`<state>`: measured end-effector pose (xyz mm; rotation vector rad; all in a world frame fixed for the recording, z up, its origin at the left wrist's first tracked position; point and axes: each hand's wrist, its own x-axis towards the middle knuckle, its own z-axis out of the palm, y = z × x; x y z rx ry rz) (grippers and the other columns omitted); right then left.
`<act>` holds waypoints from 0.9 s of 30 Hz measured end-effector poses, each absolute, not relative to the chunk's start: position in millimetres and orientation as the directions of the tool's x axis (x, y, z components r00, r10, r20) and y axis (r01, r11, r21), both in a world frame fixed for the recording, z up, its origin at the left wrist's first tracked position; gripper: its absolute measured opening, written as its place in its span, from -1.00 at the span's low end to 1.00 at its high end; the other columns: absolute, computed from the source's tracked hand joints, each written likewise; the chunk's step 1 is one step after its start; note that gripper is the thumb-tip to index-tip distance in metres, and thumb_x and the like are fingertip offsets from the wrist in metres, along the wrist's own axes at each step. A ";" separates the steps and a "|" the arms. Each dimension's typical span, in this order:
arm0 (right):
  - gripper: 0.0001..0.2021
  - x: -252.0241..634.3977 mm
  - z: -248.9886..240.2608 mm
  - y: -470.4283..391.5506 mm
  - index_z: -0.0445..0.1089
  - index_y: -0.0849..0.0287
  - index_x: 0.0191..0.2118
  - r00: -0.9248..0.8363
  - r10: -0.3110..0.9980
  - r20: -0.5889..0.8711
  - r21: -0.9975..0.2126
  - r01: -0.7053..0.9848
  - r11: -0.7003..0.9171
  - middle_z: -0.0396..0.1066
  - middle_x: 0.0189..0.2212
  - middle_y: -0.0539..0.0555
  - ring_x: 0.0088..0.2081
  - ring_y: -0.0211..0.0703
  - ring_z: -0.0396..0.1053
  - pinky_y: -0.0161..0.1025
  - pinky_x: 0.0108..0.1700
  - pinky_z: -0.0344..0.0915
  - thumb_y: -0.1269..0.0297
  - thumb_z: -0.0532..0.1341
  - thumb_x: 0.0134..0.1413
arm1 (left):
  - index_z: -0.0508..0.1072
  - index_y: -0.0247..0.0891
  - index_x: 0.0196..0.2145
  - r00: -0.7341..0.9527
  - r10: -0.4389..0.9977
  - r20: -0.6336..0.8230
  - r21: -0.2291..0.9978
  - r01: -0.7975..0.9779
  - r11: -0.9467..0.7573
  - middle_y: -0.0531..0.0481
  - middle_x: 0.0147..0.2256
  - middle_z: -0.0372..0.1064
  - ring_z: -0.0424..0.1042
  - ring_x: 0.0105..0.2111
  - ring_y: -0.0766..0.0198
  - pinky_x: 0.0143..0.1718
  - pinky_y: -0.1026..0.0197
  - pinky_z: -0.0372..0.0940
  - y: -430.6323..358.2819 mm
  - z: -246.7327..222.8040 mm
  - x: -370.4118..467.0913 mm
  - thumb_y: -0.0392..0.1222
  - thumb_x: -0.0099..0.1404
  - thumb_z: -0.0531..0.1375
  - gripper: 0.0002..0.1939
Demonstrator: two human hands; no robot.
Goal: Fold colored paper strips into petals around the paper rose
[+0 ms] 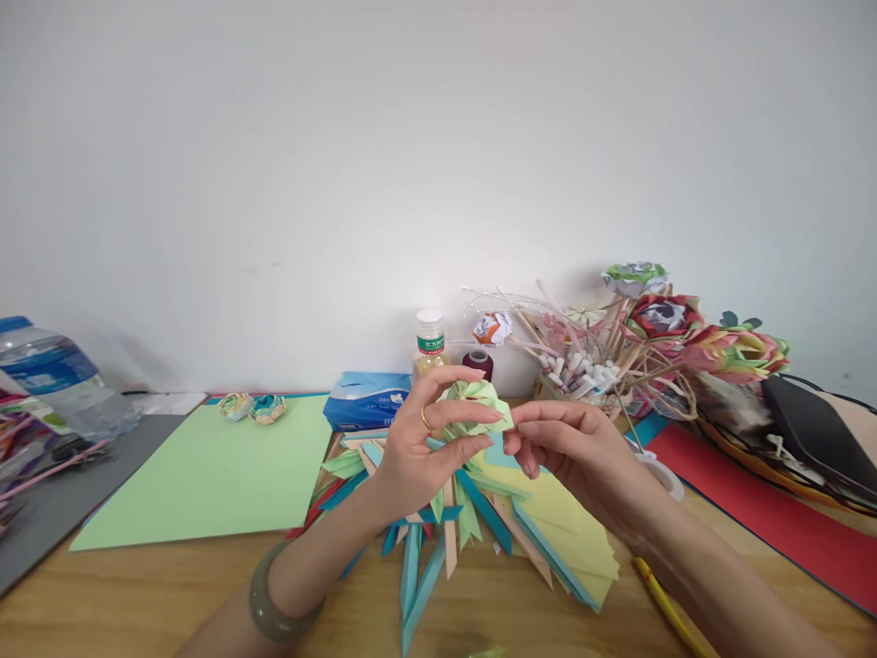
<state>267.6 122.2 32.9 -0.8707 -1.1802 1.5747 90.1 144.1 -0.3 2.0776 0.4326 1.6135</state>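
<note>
A light green folded-paper flower (472,402) is held up above the table. My left hand (425,448) grips it from the left, fingers curled over the top and thumb below. At its right edge, the thumb and forefinger of my right hand (558,434) pinch a pointed paper tip. Beneath my hands lies a loose heap of folded paper strips (417,548) in blue, green, beige and red. Yellow paper sheets (579,539) are fanned out under and beside the strips. Part of the flower is hidden behind my left fingers.
A large green paper sheet (212,475) lies left, with two small paper pieces (251,408) at its back. Behind my hands stand a tissue pack (366,400) and a white-capped bottle (430,338). Paper flowers (663,318) are at right, near a red sheet (754,503) and yellow tool (668,608).
</note>
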 end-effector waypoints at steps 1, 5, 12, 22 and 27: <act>-0.89 267.7 32.7 122.4 0.56 0.21 -0.50 -0.304 0.953 -0.007 -0.955 -0.280 -0.096 0.47 -0.61 0.03 -0.62 -0.36 0.25 -0.36 -0.54 0.22 0.30 0.39 -0.25 | 0.49 -0.05 -0.15 0.255 0.513 0.819 0.539 -0.036 -0.842 -0.09 -0.01 0.25 0.27 0.03 0.04 -0.03 -0.02 0.28 143.9 -0.1 90.1 -0.40 0.18 0.23 -0.68; -0.89 268.0 31.6 122.8 0.57 0.21 -0.48 -0.341 0.940 -0.008 -0.940 -0.319 -0.124 0.48 -0.59 0.02 -0.62 -0.40 0.23 -0.40 -0.54 0.22 0.28 0.40 -0.21 | 0.48 -0.05 -0.14 0.243 0.506 0.828 0.526 -0.026 -0.850 -0.08 -0.01 0.24 0.27 0.03 0.07 0.00 -0.01 0.27 143.4 0.7 90.1 -0.42 0.18 0.23 -0.66; -0.89 268.7 29.8 122.9 0.56 0.22 -0.49 -0.340 0.940 -0.021 -0.940 -0.314 -0.135 0.47 -0.60 0.01 -0.62 -0.42 0.23 -0.43 -0.54 0.20 0.29 0.41 -0.21 | 0.48 -0.07 -0.15 0.230 0.466 0.854 0.466 0.059 -0.883 -0.09 -0.01 0.24 0.29 0.02 0.08 -0.01 0.00 0.28 143.2 0.7 89.4 -0.42 0.17 0.23 -0.67; -0.87 260.8 27.0 120.4 0.45 0.21 -0.57 -0.128 0.990 0.056 -0.985 -0.171 0.034 0.29 -0.68 -0.09 -0.60 -0.39 0.17 -0.39 -0.51 0.12 0.28 0.33 -0.16 | 0.48 -0.14 -0.22 0.227 0.216 0.950 0.114 0.394 -0.912 -0.03 -0.09 0.28 0.29 0.04 0.16 0.02 0.09 0.31 137.8 -3.2 101.6 -0.43 0.23 0.16 -0.76; -0.82 261.0 26.7 120.4 0.49 0.22 -0.53 -0.208 0.977 0.041 -0.938 -0.344 -0.034 0.37 -0.62 -0.03 -0.57 -0.37 0.22 -0.40 -0.47 0.19 0.19 0.34 -0.13 | 0.45 -0.16 -0.17 0.223 0.201 0.954 0.096 0.409 -0.908 -0.06 -0.07 0.23 0.27 0.06 0.13 0.01 0.04 0.32 139.7 -4.3 99.3 -0.46 0.23 0.14 -0.72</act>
